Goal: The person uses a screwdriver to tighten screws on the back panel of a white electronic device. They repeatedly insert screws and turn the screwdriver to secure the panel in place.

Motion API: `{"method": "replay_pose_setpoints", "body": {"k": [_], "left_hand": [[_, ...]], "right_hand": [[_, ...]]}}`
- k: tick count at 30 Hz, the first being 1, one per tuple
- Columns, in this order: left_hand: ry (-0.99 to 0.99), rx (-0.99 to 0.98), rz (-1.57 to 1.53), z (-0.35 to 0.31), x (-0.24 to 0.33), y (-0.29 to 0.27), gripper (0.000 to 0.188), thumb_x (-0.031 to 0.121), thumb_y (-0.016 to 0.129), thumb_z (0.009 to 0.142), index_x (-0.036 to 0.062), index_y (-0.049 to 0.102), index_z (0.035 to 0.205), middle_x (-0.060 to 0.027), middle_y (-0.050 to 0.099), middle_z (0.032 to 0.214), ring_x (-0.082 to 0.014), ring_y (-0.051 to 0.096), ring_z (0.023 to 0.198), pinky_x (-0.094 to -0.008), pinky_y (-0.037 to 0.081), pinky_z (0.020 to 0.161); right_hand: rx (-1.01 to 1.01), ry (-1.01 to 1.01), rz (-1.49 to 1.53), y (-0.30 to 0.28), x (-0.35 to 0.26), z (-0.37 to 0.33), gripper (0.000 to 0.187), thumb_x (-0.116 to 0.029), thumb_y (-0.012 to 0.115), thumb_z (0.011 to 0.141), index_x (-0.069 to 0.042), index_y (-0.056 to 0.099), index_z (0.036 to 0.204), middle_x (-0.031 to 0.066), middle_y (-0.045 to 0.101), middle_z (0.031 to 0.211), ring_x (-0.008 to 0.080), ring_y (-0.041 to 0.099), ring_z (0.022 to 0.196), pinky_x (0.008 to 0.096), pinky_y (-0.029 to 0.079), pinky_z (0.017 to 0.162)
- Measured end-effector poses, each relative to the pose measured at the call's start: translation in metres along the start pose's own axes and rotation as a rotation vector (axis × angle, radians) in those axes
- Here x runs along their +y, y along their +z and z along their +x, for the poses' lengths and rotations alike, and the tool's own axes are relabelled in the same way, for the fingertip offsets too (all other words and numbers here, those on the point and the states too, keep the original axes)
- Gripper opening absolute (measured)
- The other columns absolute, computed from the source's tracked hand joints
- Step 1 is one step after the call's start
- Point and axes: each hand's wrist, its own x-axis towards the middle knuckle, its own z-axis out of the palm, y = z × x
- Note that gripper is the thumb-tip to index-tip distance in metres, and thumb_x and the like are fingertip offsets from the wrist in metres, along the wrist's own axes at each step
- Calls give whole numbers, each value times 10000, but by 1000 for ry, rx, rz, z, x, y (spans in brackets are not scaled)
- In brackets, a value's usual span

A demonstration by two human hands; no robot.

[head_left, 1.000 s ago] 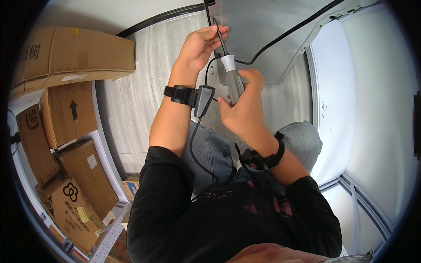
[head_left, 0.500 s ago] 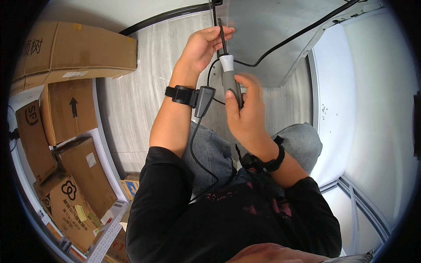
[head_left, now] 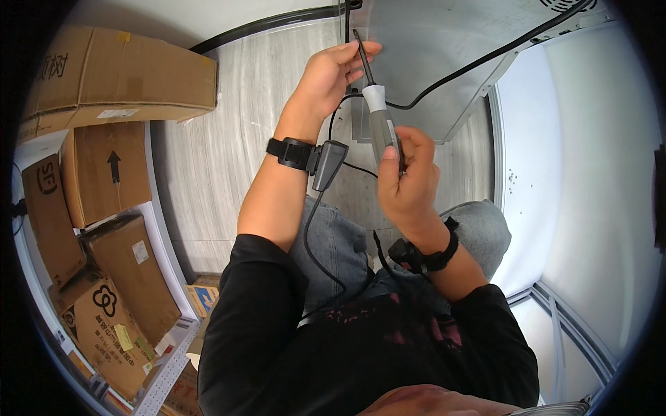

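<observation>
While brown cardboard boxes (head_left: pixel 125 76) crowd the far left, some on a white-edged shelf (head_left: pixel 166 249), your left forearm reaches up over the pale wood-grain floor (head_left: pixel 229 132), a black wrist strap (head_left: pixel 291 152) carrying a grey device (head_left: pixel 329 165). Your left hand (head_left: pixel 334 75) is half open beside the thin dark shaft (head_left: pixel 368 66) of the screwdriver (head_left: pixel 380 128), thumb tip at the shaft and fingers partly curled behind it; you cannot tell here how firmly they pinch. The tool slants up and left between your hands, white collar above a grey handle, its tip close to the metal panel (head_left: pixel 444 38); contact there is too small to tell. Lower and to the right, your right hand (head_left: pixel 413 187) is closed around the handle's lower end, thumb along it. Beyond, a thick black cable (head_left: pixel 479 66) crosses the panel, and a white surface (head_left: pixel 596 139) fills your far right.
</observation>
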Motion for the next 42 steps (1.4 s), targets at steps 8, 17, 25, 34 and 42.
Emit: {"method": "replay_pose_setpoints", "body": {"k": [8,17,25,34,42], "left_hand": [[-33,107,0,4,-6,-6,200,210,531,932,50,644,970,-57,637,1047,-185,547,1047,-322,353,873],[-21,43,-32,-3,2,-1,237,226,527,938,22,637,987,-58,637,971,-190,570,1002,-329,417,840],[-32,-50,-83,5,-4,-12,218,180,527,939,-11,624,977,-65,635,882,-169,614,846,-289,504,752],[-83,-140,-64,-1,8,-7,204,190,559,929,12,630,998,-54,657,906,-136,618,818,-272,498,752],[-15,-49,-9,5,-2,-13,190,183,606,897,23,641,993,-78,682,864,-125,619,802,-243,484,740]], "right_hand": [[-96,-41,-157,4,-8,1,507,-196,745,750,-11,461,1127,157,609,826,291,617,592,340,488,516],[-83,303,324,3,-3,1,437,-102,633,822,-3,384,1166,103,584,785,191,561,532,284,461,493],[-184,530,581,2,-13,7,460,-141,654,842,-1,356,1163,119,553,954,121,529,532,234,440,488],[-210,677,629,-1,-5,13,373,-170,623,873,45,422,1102,135,559,954,129,550,512,266,477,422],[-420,869,905,-10,-9,25,270,-212,518,938,33,496,1049,91,577,852,108,490,475,274,457,422]]}}
